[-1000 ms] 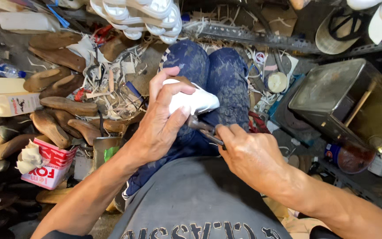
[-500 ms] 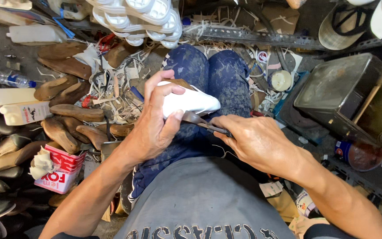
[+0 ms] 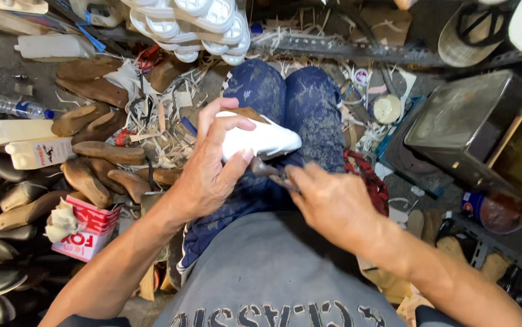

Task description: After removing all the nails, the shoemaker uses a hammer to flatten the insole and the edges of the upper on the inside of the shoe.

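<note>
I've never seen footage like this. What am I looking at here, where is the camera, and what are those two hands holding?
There is no machine here: a person works with bare hands, and one camera worn on the head looks down over the lap and the blue patterned trousers. The left hand grips a white shoe upper on a form resting on the knees. The right hand holds a dark metal tool whose tip meets the shoe's lower edge; what kind of tool it is I cannot tell. On the floor to the left lie brown wooden shoe forms, white plastic bottles and a red and white carton. A stack of white soles lies above, and a metal box sits at right.
</note>
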